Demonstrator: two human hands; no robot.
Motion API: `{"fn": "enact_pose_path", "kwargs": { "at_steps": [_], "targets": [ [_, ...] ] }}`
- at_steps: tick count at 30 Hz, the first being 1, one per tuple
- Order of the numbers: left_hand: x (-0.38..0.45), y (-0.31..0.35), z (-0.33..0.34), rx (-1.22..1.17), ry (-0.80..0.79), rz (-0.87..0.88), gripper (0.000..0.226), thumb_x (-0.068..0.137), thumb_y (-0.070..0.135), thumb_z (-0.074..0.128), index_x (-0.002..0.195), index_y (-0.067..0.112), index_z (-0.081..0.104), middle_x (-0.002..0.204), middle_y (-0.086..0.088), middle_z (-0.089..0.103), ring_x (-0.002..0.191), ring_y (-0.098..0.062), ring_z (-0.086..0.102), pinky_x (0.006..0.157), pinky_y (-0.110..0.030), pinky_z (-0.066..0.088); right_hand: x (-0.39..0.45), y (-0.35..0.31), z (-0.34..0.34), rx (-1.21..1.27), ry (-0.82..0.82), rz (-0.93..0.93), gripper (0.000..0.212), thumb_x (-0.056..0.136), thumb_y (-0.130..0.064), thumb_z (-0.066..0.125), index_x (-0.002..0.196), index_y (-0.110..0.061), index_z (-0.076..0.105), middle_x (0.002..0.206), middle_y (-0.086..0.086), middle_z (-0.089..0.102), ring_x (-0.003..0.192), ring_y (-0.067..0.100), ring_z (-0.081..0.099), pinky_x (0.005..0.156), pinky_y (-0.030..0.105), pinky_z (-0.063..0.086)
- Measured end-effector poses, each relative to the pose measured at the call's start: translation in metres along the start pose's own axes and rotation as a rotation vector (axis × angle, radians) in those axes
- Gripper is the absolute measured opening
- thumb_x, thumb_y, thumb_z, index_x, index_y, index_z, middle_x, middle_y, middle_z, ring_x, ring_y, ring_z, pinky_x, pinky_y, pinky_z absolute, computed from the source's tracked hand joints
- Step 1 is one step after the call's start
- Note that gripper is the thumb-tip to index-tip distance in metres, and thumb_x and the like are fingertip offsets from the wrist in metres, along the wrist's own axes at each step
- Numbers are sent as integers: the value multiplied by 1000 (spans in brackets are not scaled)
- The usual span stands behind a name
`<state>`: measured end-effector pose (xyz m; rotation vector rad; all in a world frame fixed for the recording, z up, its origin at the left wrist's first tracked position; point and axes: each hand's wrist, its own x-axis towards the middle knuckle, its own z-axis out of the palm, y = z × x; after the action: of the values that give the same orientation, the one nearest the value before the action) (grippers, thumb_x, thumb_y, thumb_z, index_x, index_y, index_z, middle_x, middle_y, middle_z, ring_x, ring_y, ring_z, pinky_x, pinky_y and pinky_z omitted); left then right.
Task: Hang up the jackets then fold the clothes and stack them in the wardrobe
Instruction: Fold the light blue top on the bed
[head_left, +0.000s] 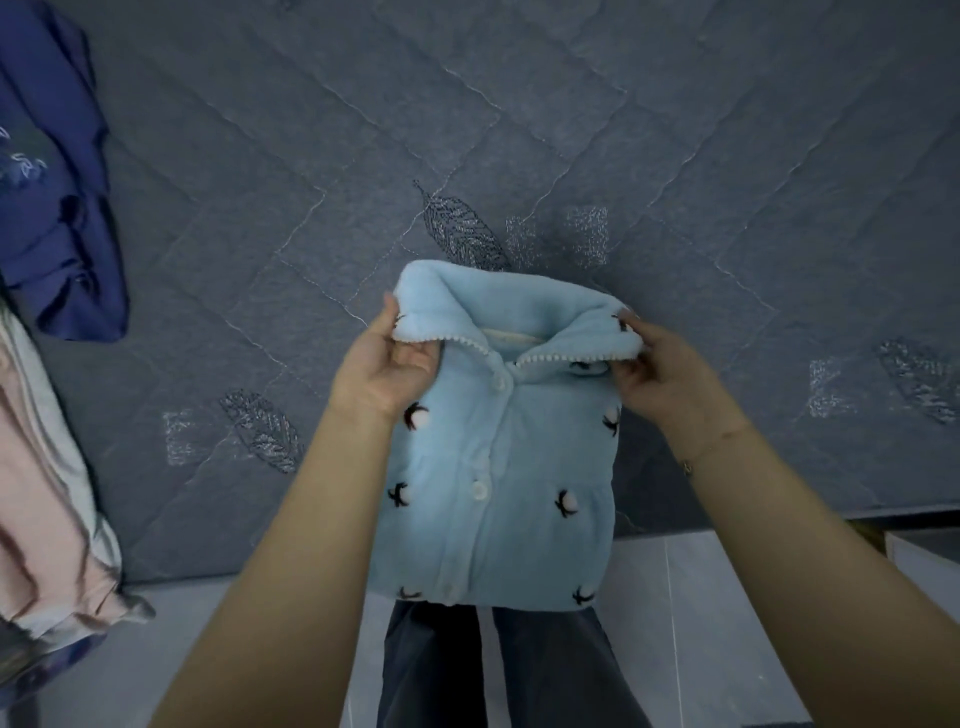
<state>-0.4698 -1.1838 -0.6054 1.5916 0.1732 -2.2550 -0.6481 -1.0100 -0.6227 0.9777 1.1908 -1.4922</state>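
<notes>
A folded light-blue fleece top (498, 467) with white buttons and small dark-and-white flower marks hangs in front of me, over the edge of the grey quilted bed (467, 130). My left hand (387, 364) pinches the left tip of its collar. My right hand (660, 371) pinches the right tip of the collar. The garment's front faces me and its lower edge hangs over my legs.
A dark blue garment (57, 171) lies crumpled at the bed's left edge. Pink and pale grey clothes (47, 493) hang off the bed's near left corner. Grey floor tiles (701, 623) run along the bed's front, with a pale box edge (924, 551) at right.
</notes>
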Motion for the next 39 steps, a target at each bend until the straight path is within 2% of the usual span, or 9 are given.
{"fn": "enact_pose_path", "kwargs": {
  "at_steps": [4,8,11,13,19,27,31,35,39],
  "targets": [
    [5,-17,-14,561,131,311,32,96,17,61,122,-2,57,99,-12,67,86,-18,65,86,-31,55,2,16,-8,-227,32,-206,24,94,-4,59,118,3,59,101,12,68,97,21,65,85,26,57],
    [-3,-5,-37,960,331,687,39,90,34,69,118,12,54,103,5,59,94,-10,57,87,-23,48,-8,32,-31,-541,260,-641,28,91,-10,64,117,-8,53,105,0,58,93,13,57,80,20,51],
    [-9,3,-60,891,276,472,36,90,39,67,109,11,57,89,-4,65,79,-17,62,70,-26,54,-15,57,-54,-740,242,-675,37,93,-28,64,121,-7,52,106,-2,58,91,5,57,75,10,48],
    [-12,0,-68,949,226,305,37,89,41,68,106,9,61,99,-16,72,89,-29,70,81,-41,59,-15,75,-61,-776,212,-611,33,95,-32,61,116,-7,56,97,-3,61,85,5,57,73,16,48],
    [-8,-10,-78,828,198,538,24,91,31,68,97,11,55,101,-17,68,86,-26,67,78,-46,59,-4,76,-46,-629,221,-754,16,96,-23,61,100,-8,62,85,0,60,74,7,52,71,21,49],
    [-16,-14,-123,1039,8,62,91,59,50,86,135,23,43,125,-1,65,105,-19,68,87,-39,56,-21,95,-105,-647,-22,-262,76,67,-54,81,130,-25,50,120,-7,66,102,9,68,80,29,57],
    [-4,-19,-135,1154,-117,-79,86,49,59,90,123,24,63,115,0,72,102,-16,70,81,-29,58,-21,126,-120,-802,-270,-197,76,70,-58,79,137,-34,50,126,-14,65,112,4,63,85,16,53],
    [9,-17,-143,1168,-209,-95,86,48,60,90,122,24,64,117,-1,71,107,-18,68,80,-28,58,-15,136,-103,-678,-285,-181,53,75,-53,77,123,-36,62,121,-9,69,110,8,65,82,18,54],
    [-7,-8,-148,1126,-342,-101,59,61,50,88,114,30,72,122,-2,69,110,-19,67,84,-32,57,-38,148,-99,-590,-233,-207,53,69,-56,81,116,-36,69,119,-5,70,108,12,67,79,20,55]
  ]
}}
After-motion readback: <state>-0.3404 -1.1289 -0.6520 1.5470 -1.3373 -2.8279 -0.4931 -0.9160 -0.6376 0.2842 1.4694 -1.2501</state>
